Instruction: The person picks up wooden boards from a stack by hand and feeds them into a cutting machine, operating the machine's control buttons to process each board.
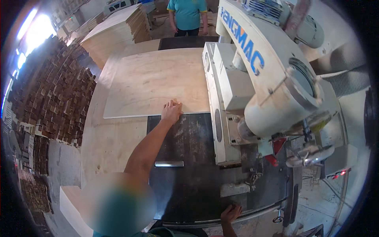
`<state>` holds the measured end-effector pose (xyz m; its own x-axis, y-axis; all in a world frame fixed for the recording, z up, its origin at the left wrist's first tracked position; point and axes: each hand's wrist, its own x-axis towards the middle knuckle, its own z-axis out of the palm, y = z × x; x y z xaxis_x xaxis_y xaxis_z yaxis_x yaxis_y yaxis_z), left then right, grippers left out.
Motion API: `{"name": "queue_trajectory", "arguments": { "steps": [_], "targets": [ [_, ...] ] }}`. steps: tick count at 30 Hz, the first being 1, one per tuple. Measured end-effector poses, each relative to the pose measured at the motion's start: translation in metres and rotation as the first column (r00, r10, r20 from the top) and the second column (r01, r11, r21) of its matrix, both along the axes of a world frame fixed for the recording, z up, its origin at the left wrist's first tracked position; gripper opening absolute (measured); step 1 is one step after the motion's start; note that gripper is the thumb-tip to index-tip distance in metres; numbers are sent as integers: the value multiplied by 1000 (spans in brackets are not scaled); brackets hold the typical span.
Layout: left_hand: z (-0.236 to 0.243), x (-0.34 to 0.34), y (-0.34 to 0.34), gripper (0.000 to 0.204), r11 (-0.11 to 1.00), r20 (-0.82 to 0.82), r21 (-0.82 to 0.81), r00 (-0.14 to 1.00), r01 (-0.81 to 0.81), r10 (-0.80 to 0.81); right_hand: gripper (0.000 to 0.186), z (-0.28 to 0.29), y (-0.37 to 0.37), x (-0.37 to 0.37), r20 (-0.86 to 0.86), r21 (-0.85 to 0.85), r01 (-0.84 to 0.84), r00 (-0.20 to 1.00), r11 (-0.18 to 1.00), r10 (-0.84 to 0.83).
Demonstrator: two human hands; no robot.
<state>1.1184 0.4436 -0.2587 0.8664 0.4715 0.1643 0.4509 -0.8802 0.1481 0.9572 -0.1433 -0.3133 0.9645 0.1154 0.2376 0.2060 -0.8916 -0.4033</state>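
Note:
A pale plywood sheet [154,83] lies flat on the work surface, its right side against a long cream machine guard [215,102]. My left hand [172,110] reaches forward to the sheet's near edge, with its bent fingers closed on that edge. Low in the picture, my right hand [231,213] rests on the dark metal machine table [185,138] by its front rail. Its fingers lie on the table top, and nothing shows in them.
A cream machine arm [272,67] overhangs the right side, with a handwheel [310,156] below it. A metal bar [169,164] lies on the table. Plywood stacks [114,31] and piled wood strips [51,91] stand left. Another person [187,15] stands beyond the table.

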Motion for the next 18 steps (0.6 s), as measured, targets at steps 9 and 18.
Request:
{"name": "queue_trajectory", "arguments": {
  "steps": [9,18],
  "targets": [
    [-10,52,59,44,999,111,-5,992,53,-52,33,22,12,7,-137,-34,27,990,999,-32],
    [20,56,-5,78,983,144,-184,989,-13,40,36,19,8,2,-90,-46,-6,996,999,2]
  ]
}}
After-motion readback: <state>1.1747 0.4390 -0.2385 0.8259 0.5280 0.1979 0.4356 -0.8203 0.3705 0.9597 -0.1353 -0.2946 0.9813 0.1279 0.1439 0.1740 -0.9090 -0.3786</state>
